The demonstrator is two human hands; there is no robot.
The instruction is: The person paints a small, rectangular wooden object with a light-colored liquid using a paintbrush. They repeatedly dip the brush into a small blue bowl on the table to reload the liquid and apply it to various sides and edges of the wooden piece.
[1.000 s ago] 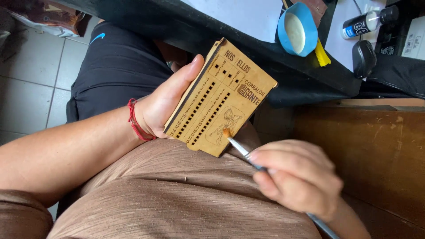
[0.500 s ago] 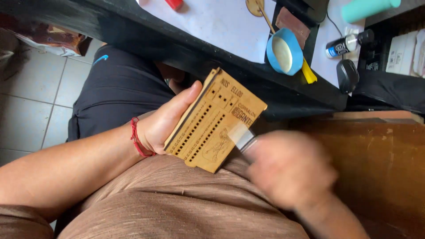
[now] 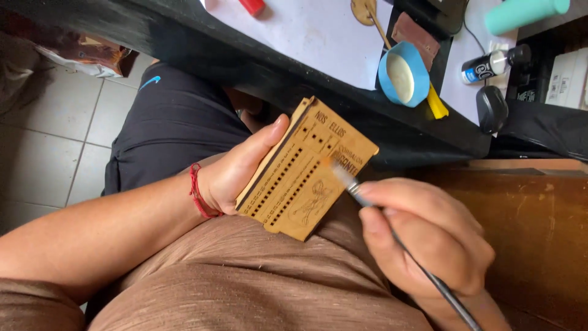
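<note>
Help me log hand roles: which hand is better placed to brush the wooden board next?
Right hand: it grips the paintbrush, bristles at the wooden board. Left hand holds the board.

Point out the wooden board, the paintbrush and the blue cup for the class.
wooden board [image 3: 300, 184], head view, on its perforated face.
paintbrush [image 3: 346, 179], head view, on the bristles and ferrule.
blue cup [image 3: 387, 78], head view, on its outer rim.

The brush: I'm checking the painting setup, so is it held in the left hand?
No, the right hand grips the brush, while the left hand holds the wooden board.
</note>
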